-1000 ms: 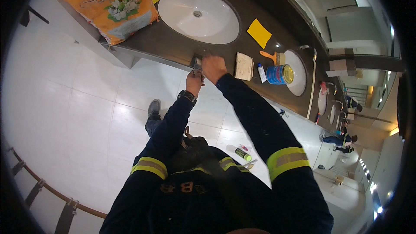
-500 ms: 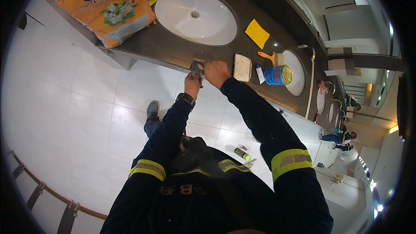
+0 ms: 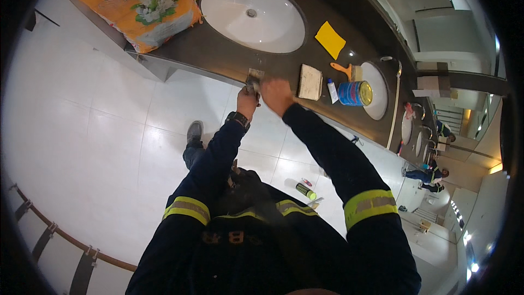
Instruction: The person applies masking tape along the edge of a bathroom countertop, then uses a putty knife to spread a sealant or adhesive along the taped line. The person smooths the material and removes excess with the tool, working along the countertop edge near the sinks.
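At the front edge of the dark counter (image 3: 185,54), my two hands work close together. My left hand (image 3: 247,104) is closed around a small scraper (image 3: 255,75), its flat grey blade pointing away from me over the counter edge. Beside it my right hand (image 3: 277,96) is closed in a fist against the scraper's near part; whatever its fingers hold is hidden. Just right of my right hand lies a pale, worn rectangular block (image 3: 310,82). Beyond my hands is a white oval sink (image 3: 252,16).
On the counter are a white tube (image 3: 333,91), blue tin (image 3: 353,93), orange-handled brush (image 3: 341,69), yellow sheet (image 3: 330,40) and orange rice bag (image 3: 144,8). A second sink (image 3: 377,90) sits behind the tin. A green-capped can (image 3: 305,191) lies on the floor. People stand far right.
The view has shifted slightly. My right hand has turned and drawn a little toward me off the blade, so more of the scraper shows. My left hand keeps its hold.
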The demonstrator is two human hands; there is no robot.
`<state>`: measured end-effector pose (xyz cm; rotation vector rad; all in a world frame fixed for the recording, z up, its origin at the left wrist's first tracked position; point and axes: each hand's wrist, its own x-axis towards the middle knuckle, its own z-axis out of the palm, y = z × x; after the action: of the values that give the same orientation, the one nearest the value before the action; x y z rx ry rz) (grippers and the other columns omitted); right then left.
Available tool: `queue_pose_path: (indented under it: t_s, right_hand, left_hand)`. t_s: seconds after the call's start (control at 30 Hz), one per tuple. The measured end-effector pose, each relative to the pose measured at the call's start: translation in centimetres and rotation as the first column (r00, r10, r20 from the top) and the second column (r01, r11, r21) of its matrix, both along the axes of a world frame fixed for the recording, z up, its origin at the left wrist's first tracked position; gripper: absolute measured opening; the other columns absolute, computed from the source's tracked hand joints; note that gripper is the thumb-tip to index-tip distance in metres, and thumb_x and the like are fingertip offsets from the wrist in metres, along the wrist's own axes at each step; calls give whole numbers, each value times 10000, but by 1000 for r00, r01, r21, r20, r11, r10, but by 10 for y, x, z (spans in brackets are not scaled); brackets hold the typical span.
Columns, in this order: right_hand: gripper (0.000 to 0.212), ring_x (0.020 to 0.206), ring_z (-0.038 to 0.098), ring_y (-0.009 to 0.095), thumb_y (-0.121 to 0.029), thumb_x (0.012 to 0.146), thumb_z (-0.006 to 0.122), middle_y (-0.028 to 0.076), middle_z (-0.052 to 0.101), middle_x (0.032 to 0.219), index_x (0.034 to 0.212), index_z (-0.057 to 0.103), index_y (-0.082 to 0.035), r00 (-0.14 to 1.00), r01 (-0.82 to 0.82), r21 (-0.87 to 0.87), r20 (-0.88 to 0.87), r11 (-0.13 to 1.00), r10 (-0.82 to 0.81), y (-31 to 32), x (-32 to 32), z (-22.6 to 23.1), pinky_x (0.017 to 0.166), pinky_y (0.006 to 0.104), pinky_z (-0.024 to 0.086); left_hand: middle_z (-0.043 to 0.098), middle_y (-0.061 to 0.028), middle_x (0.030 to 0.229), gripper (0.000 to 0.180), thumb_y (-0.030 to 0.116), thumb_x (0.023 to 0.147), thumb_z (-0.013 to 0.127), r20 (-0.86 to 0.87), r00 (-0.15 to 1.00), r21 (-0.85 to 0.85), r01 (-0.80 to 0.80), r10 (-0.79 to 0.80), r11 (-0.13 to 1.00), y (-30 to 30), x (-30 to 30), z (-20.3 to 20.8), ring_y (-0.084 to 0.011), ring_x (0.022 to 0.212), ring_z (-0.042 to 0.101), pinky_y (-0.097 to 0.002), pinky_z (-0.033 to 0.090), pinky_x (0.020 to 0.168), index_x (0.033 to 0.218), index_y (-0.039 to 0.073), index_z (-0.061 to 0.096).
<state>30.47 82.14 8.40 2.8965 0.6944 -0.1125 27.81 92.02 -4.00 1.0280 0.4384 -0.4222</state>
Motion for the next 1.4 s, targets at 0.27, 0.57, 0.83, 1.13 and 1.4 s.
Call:
queue_pose_path:
  t_s: [0.27, 0.57, 0.83, 1.13, 1.4]
  right_hand:
    - [185, 668, 708, 335, -184, 880, 583, 153, 701, 739, 862, 717, -57, 999, 21, -13, 44, 1000, -20, -10, 5, -4, 590, 461, 555]
    - [224, 740, 733, 304, -251, 852, 606, 130, 733, 807, 789, 752, -92, 995, 81, -32, 69, 996, -78, 6, 29, -7, 633, 449, 560]
    - [179, 752, 742, 293, -199, 820, 626, 136, 738, 791, 783, 748, -73, 1000, -8, -2, 13, 1000, 8, 9, 1, -4, 648, 432, 571]
    - [235, 817, 741, 299, -239, 850, 607, 146, 751, 854, 854, 778, -78, 995, 64, -71, -65, 995, -69, 20, 14, -3, 723, 447, 557]
    - [211, 764, 744, 313, -202, 833, 619, 163, 743, 846, 852, 766, -53, 1000, 6, -51, 25, 999, -5, 19, 9, -2, 677, 445, 578]
  left_hand:
    - [570, 12, 729, 156, 210, 1040, 522, -65, 998, -18, -6, 5, 1000, -4, 1, 18, -85, 577, 525, -285, 524, 550, 975, 87, 592]
    - [604, -1, 766, 151, 214, 1036, 530, -28, 1000, -8, 9, -9, 1000, -3, -1, 6, -96, 591, 548, -281, 523, 556, 1004, 86, 601]
    - [597, -1, 754, 157, 202, 1042, 519, -21, 1000, -39, 10, -11, 999, -1, 1, 12, -103, 606, 548, -293, 530, 566, 973, 73, 578]
    - [672, -58, 880, 153, 156, 1019, 547, -44, 998, -40, 38, -40, 998, -3, -2, 11, -161, 743, 647, -318, 569, 672, 1103, 40, 601]
    - [627, -12, 766, 178, 204, 1037, 544, -18, 998, -69, -64, 63, 996, -7, -7, 16, -98, 626, 568, -279, 454, 514, 991, 46, 612]
